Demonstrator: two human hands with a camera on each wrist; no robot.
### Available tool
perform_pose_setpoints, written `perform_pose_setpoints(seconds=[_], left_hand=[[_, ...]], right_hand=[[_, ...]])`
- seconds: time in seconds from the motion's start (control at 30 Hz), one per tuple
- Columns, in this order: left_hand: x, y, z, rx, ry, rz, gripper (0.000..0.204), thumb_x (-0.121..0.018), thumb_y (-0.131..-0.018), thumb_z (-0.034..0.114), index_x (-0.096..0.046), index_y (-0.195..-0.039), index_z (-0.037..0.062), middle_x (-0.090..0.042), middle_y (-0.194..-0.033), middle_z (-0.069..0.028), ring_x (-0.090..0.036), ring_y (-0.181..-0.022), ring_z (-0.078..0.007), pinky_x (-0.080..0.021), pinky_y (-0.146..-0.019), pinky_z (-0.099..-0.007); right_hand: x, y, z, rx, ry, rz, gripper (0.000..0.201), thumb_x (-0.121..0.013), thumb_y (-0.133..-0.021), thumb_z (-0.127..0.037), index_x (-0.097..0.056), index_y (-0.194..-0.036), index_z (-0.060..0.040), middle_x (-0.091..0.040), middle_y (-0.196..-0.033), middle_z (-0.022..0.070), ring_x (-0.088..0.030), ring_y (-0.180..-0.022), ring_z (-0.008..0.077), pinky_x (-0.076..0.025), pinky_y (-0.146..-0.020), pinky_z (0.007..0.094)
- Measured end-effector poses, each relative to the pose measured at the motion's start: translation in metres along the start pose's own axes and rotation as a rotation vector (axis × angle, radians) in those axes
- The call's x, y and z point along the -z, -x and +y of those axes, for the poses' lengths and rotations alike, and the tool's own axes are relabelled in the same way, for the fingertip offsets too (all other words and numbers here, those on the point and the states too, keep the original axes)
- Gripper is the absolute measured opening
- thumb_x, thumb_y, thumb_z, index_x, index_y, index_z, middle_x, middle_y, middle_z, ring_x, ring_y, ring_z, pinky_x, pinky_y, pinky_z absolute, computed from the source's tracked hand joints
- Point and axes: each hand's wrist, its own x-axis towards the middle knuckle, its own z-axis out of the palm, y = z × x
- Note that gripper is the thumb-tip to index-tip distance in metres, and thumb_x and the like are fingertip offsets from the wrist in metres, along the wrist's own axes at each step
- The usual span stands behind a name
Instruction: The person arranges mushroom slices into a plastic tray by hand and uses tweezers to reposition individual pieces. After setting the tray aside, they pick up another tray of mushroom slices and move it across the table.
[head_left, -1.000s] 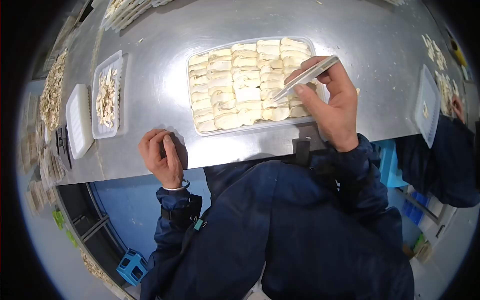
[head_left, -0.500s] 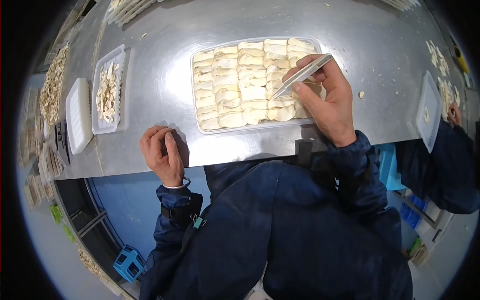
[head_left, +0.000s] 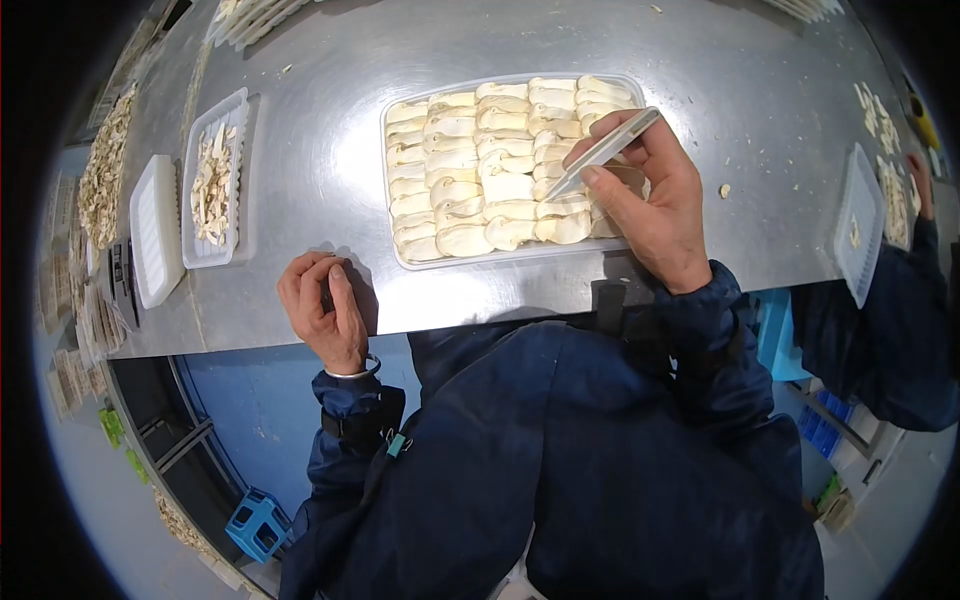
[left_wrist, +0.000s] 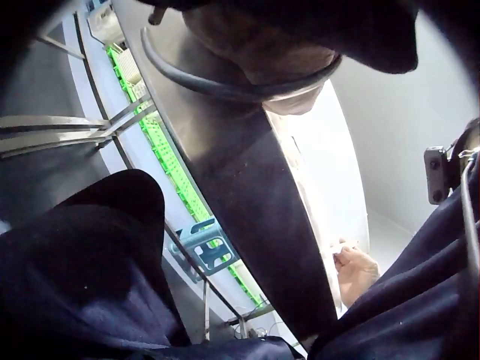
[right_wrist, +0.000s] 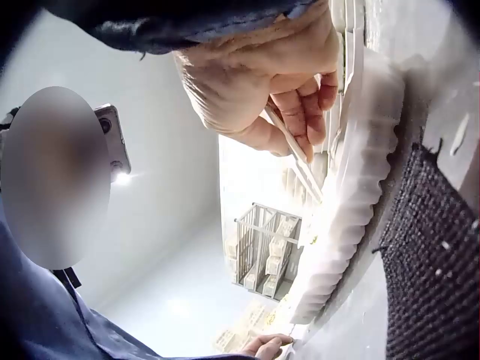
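My right hand (head_left: 665,220) pinches a pair of silver tweezers (head_left: 606,152) over the right part of a clear plastic tray (head_left: 500,256). The tweezer tips are right at the pale mushroom slices (head_left: 460,185), which lie overlapped in several columns. Part of the tray's right side is hidden behind this hand. From the side, the right wrist view shows the tweezers (right_wrist: 296,154) slanting down beside the tray's ribbed wall (right_wrist: 367,165). My left hand (head_left: 322,310), loosely curled, rests at the table's front edge and holds nothing visible; a bracelet (head_left: 355,374) circles its wrist.
On the left stand a tray of mushroom pieces (head_left: 213,190) and a white tray (head_left: 158,232). Heaped pieces (head_left: 108,170) lie beyond. Another person's hand (head_left: 920,188) is at the far right, near a clear tray (head_left: 857,225). A blue stool (head_left: 258,525) stands below the table.
My right hand and the tweezers have shifted slightly left over the slices. My left hand stays in place. At the far right the other person's hand has moved up.
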Motion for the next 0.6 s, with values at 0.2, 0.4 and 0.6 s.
perform_pose_setpoints(seconds=[0.2, 0.4, 0.6], left_hand=[[0.0007, -0.0007, 0.0005, -0.008, -0.019, -0.003, 0.007, -0.063, -0.090, 0.003, -0.066, -0.095, 0.0004, -0.062, -0.102, -0.0125, -0.056, -0.098, -0.0278, -0.046, -0.086, -0.0379], [0.0006, -0.0009, 0.0012, -0.008, -0.022, -0.003, 0.007, -0.063, -0.090, 0.003, -0.066, -0.095, 0.0000, -0.062, -0.102, -0.0127, -0.056, -0.098, -0.0280, -0.045, -0.086, -0.0380], [0.0012, -0.0013, 0.0028, 0.007, -0.014, -0.009, 0.007, -0.062, -0.090, 0.003, -0.066, -0.095, -0.0010, -0.062, -0.102, -0.0132, -0.056, -0.098, -0.0282, -0.045, -0.086, -0.0378]], right_hand=[[0.0004, -0.0009, 0.0005, 0.022, 0.021, 0.002, 0.030, -0.064, -0.086, -0.004, -0.054, -0.114, -0.0023, -0.072, -0.099, 0.0131, -0.069, -0.097, 0.0224, -0.055, -0.089, 0.0356], [-0.0013, -0.0008, 0.0012, 0.003, -0.042, 0.017, 0.029, -0.064, -0.085, -0.004, -0.055, -0.113, -0.0026, -0.072, -0.099, 0.0125, -0.069, -0.097, 0.0216, -0.055, -0.088, 0.0351], [0.0055, -0.0017, -0.0057, 0.053, -0.004, 0.077, 0.030, -0.066, -0.085, -0.003, -0.055, -0.113, -0.0017, -0.072, -0.099, 0.0116, -0.066, -0.099, 0.0182, -0.051, -0.091, 0.0315]])
